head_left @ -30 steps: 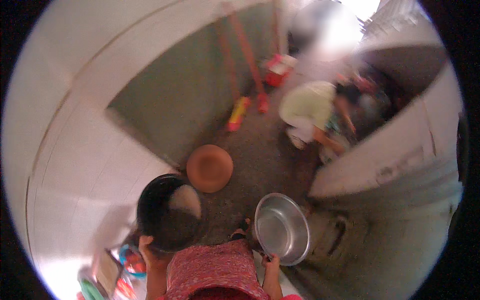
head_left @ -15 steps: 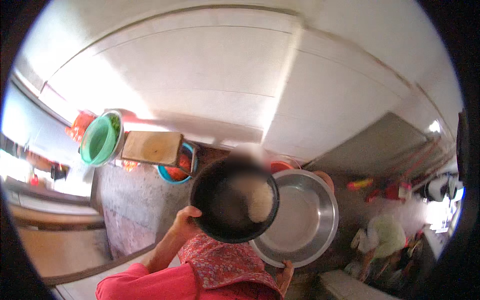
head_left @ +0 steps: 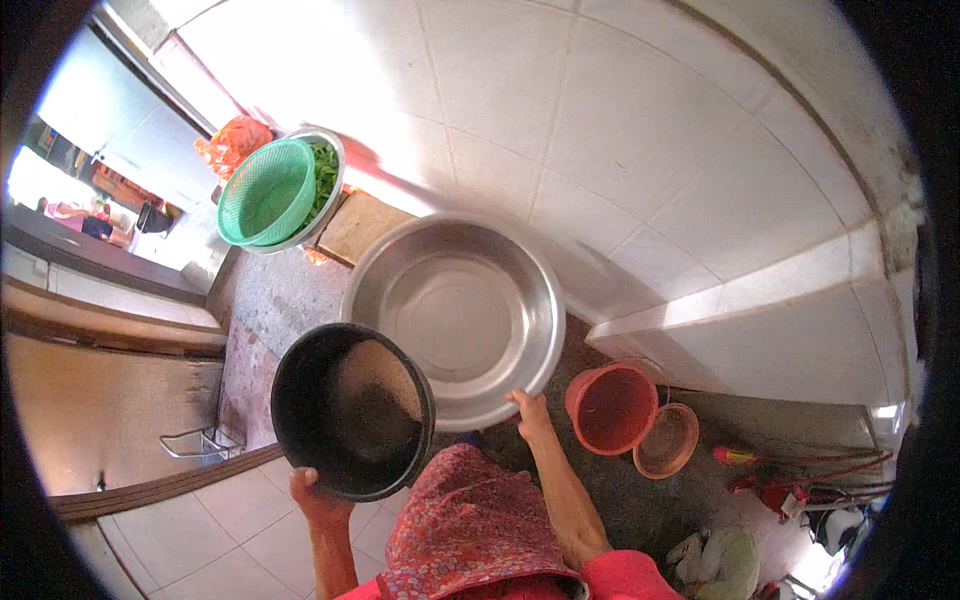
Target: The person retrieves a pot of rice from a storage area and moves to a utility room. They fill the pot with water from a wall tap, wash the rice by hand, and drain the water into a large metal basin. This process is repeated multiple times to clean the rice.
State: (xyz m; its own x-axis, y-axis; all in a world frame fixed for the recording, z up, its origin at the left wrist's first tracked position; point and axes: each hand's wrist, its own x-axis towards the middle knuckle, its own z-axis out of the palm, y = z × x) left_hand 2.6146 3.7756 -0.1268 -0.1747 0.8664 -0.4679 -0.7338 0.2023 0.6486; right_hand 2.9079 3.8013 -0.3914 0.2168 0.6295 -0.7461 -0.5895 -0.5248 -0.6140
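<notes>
My left hand is closed on the near rim of a deep black pot, which tilts so that its inside shows. A pale brownish patch lies along the pot's far inner side; I cannot tell what it is. Up ahead and to the right of the pot is a wide, shiny metal basin with a bare inside. My right hand grips the basin's near right rim, thumb over the edge. The pot's far right rim overlaps the basin in the picture; whether they touch I cannot tell.
A wooden board sits partly behind the basin. Beyond it, a green colander rests on a bowl of green leaves beside an orange plastic bag. Two reddish tubs stand right. A tiled wall rises ahead.
My view has turned. The basin, earlier to the right and partly behind the pot, is now ahead of me; the pot sits lower and further left. Both hands keep their holds.
</notes>
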